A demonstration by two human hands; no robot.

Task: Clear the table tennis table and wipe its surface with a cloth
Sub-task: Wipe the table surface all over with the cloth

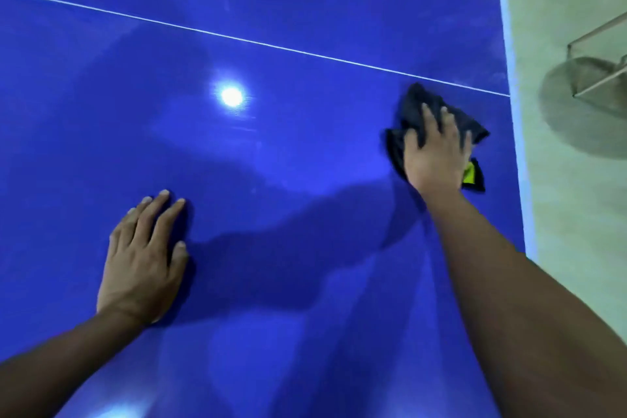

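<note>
Table (271,180) top: glossy smooth blue, mirror-like glare. Cloth (412,105): dark, soft, crumpled fabric. Floor (559,27): matt, pale.

Blue table (271,163), white line (258,42); dark cloth (412,105).

I see a glossy blue table tennis table (305,163), a thin white line (258,42) across it. A crumpled dark cloth (412,105) with a yellow tag (469,175) lies near its white right edge (519,146); the left hand (142,258) rests flat on the blue surface.
</note>
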